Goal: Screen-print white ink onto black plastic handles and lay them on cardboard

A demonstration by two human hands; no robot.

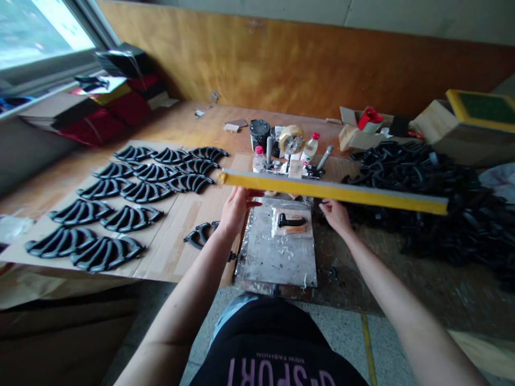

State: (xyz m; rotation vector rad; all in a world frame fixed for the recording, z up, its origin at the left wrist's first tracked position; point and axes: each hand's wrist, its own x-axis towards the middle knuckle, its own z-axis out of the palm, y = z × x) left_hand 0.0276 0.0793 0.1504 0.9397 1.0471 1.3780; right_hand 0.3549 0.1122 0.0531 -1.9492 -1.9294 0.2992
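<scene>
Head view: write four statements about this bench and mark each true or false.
1. One black handle lies on the metal plate. True.
2. The black pieces on the cardboard sheet are thrown together loosely. False: they lie in rows; the heap is at the right.
3. A tape roll stands beyond the yellow bar. True.
4. The right hand holds a bottle. False: there is no bottle in it; the bottles stand beyond the bar.
</scene>
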